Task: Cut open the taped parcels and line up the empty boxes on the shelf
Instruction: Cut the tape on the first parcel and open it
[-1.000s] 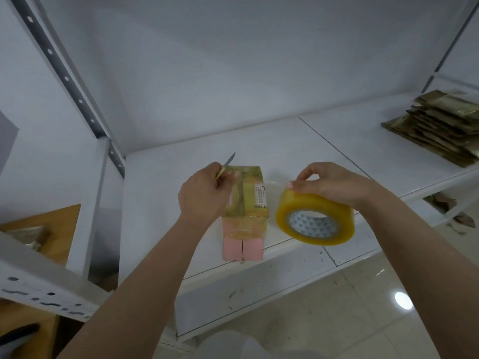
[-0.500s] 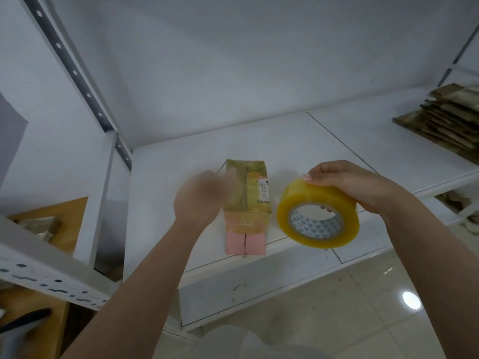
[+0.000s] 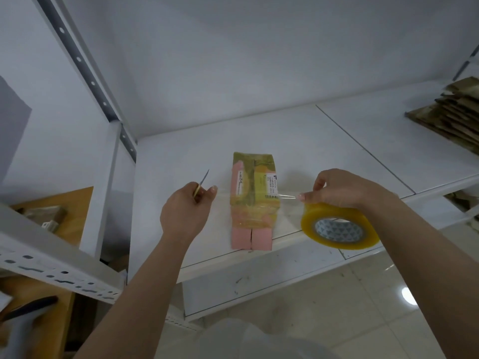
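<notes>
Our left hand (image 3: 185, 216), gripping the knife (image 3: 202, 184), has pulled left off the parcel (image 3: 252, 200); right hand (image 3: 344, 189) grips tape roll (image 3: 339, 230), strip now stretched—taping, not cutting.

cardboard stack (image 3: 451, 114): cut off at right edge | label (image 3: 269, 186): print too small | knife (image 3: 202, 183): handle hidden in fist

Your parcel (image 3: 252, 200) lies on the shelf (image 3: 324, 141) near its front edge, between your hands. Your left hand (image 3: 185, 211), holding the blade (image 3: 203, 181), sits to its left; your right hand (image 3: 344, 189) holds the tape roll (image 3: 339, 228) to its right, and flattened boxes (image 3: 451, 115) lie stacked far right.
</notes>
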{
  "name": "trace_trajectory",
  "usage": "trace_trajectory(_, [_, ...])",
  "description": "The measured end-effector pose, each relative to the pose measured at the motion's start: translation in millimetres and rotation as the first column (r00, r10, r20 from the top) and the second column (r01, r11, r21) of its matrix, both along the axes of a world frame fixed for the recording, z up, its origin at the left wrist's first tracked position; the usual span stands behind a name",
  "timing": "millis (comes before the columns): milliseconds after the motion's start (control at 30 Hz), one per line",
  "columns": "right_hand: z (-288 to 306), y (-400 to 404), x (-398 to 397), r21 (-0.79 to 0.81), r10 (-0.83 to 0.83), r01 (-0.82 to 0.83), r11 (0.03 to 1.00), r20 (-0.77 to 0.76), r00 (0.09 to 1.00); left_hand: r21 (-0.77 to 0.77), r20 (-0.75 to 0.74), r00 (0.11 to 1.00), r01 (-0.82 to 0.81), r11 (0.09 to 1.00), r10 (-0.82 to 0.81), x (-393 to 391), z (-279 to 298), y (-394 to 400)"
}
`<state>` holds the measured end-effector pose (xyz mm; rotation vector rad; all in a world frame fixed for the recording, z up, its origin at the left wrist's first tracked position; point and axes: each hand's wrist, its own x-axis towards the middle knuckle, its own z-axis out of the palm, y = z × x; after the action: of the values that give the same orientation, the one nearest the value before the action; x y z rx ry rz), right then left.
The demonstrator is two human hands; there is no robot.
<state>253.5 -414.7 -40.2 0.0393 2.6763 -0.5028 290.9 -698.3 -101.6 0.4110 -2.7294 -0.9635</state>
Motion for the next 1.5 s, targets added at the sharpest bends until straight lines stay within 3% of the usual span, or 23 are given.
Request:
trace_trajectory(333, [-30.0, -17.0, -16.0, 0.257, 0.034, -0.041, 0.965, 0.032, 0.999, 0.052, 0.147, 0.989, -0.025, 0.998, 0.017, -6.5, -31.0, -1.5])
trace_trajectory(400, [-33.4, -23.4, -17.2, 0.279, 0.056, -0.062, 0.958, 0.03, 0.998, 0.186, 0.192, 0.981, -0.036, 0.982, 0.0, -5.5, -42.7, 0.1])
trace_trajectory(500, [-35.4, -32.6, -19.2, 0.326, 0.105, -0.104, 0.94, 0.014, 0.994, 0.471, 0.224, 0.974, -0.085, 0.878, -0.026, -1.2, -56.9, 12.3])
trace_trajectory(567, [-35.8, -37.6, -19.9, 0.367, 0.135, -0.132, 0.921, 0.017, 0.991, 0.537, 0.213, 0.977, -0.101, 0.837, -0.019, 0.3, -62.1, 21.4])
trace_trajectory(733, [-35.0, -46.1, -22.2, 0.427, 0.185, -0.184, 0.885, 0.04, 0.982, 0.481, 0.224, 0.974, -0.07, 0.874, -0.045, -2.5, -64.8, 23.7])
trace_trajectory(900, [-36.1, -46.5, -22.2, 0.419, 0.181, -0.176, 0.891, 0.028, 0.983, 0.274, 0.3, 0.954, -0.077, 0.959, -0.01, -5.0, -73.3, 28.8])
trace_trajectory(1067, [-36.0, -47.4, -20.9, 0.42, 0.178, -0.167, 0.892, 0.011, 0.984, 0.247, 0.265, 0.964, -0.042, 0.968, -0.026, -2.9, -70.6, 32.1])
trace_trajectory(1200, [-36.2, -41.2, -18.9, 0.395, 0.171, -0.166, 0.903, 0.022, 0.985, 0.197, 0.251, 0.964, 0.04, 0.98, -0.09, -8.8, -58.0, 12.0])
trace_trajectory(1333, [-32.8, -37.8, -16.6, 0.349, 0.156, -0.153, 0.925, 0.02, 0.988, 0.202, -0.067, 0.986, 0.163, 0.966, -0.152, -26.2, -3.9, 5.7])
trace_trajectory(1400, [-31.3, -39.1, -16.0, 0.34, 0.15, -0.15, 0.928, 0.024, 0.988, 0.257, -0.125, 0.93, 0.366, 0.894, -0.345, -34.5, 25.5, 28.0])
trace_trajectory(1500, [-31.3, -38.3, -16.5, 0.336, 0.143, -0.145, 0.931, 0.031, 0.989, 0.407, -0.019, 0.803, 0.551, 0.729, -0.596, -43.8, 45.2, 70.9])
